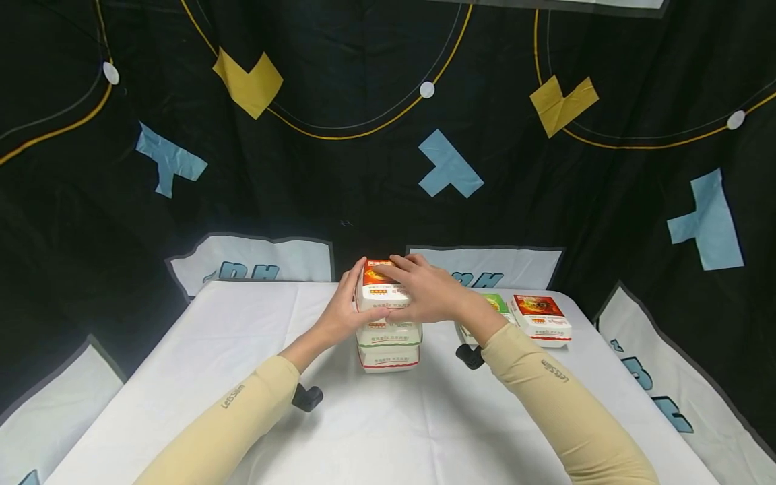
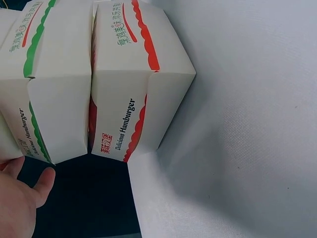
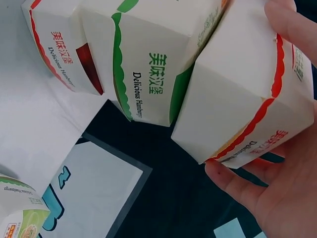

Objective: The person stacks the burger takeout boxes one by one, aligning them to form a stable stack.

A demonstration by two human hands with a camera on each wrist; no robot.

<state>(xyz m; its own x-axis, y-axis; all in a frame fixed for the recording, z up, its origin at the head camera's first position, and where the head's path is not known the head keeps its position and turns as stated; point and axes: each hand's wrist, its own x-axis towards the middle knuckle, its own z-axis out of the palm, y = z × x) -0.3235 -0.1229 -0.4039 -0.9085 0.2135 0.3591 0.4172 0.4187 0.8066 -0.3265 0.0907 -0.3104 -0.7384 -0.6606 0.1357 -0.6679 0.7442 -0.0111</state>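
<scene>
A white hamburger box with a red picture lid [image 1: 377, 292] tops a stack in the middle of the table. Beneath it sit a green-trimmed hamburger box [image 3: 148, 64] and, lowest, a red-trimmed one [image 1: 390, 360]. My left hand [image 1: 339, 311] holds the top box, fingers along its left side and thumb across the front. From the right, my right hand [image 1: 433, 291] grips the same box, fingers over the lid and thumb toward the front. In the right wrist view the top box is slightly tilted against the green-trimmed one.
On the white table [image 1: 376, 431], to the right, stand a green-lidded hamburger box [image 1: 497, 302], partly behind my right forearm, and a red-lidded one [image 1: 541, 319]. A black curtain [image 1: 358, 188] with taped decorations hangs behind the table's far edge.
</scene>
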